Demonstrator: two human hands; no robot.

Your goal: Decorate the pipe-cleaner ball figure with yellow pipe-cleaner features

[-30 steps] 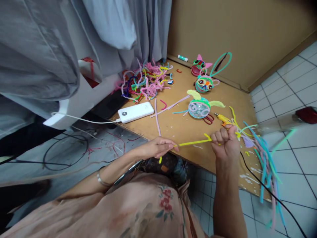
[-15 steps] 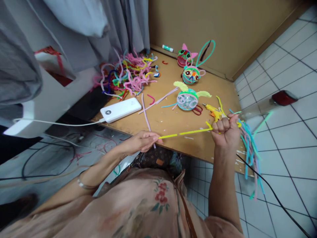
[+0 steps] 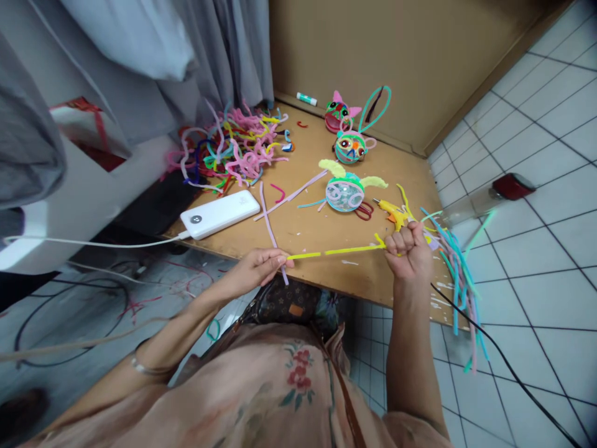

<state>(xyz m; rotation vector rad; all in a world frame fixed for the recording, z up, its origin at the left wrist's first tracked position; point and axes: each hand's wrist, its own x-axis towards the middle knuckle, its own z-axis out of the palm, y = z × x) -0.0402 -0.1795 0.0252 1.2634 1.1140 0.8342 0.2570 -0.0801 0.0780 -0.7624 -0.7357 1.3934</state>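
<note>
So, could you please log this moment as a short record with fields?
left hand: pinches one end of the yellow pipe cleaner
right hand: fisted on the other end, with a bundle of cleaners hanging off the board edge
cleaner state: stretched straight between the hands, above the board
near right hand: glue gun
centre: ball figure with yellow ears
back: two more figures, glue stick
left: power bank, cleaner pile

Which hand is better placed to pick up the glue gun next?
Probably the right. The right hand, fisted on the yellow pipe cleaner, sits just beside the yellow glue gun. The left hand pinches the other end, farther off.
</note>
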